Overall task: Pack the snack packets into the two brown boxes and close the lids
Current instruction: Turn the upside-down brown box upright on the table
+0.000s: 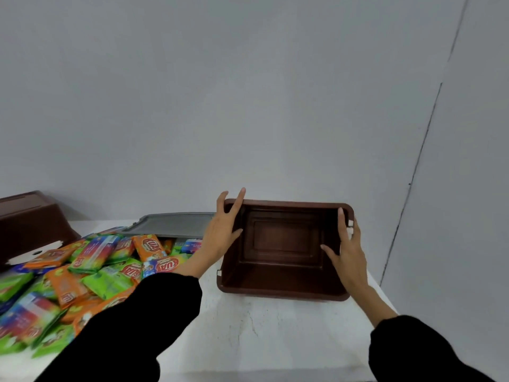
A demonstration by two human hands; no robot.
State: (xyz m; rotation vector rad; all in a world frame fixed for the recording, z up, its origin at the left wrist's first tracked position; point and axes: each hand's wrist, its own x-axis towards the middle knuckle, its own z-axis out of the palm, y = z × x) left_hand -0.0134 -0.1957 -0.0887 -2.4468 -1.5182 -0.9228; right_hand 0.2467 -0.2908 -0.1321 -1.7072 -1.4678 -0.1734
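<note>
Both hands clasp an open brown box (281,292) that stands upright on the white worktop (261,334), with nothing in it. The left hand (223,228) straddles the box's left wall near the far corner, thumb inside and fingers spread up over the rim. The right hand (349,245) grips the right wall, its thumb and forefinger reaching inside while the other fingers lie outside. A loose heap of snack packets (82,267) in orange, green and blue lies left of the left hand, partly under that arm's black sleeve (132,326). Beyond the heap, just left of the left hand, a grey lid (170,224) rests tilted on the packets. A second brown box (31,219) sits well to the left, its opening not visible.
</note>
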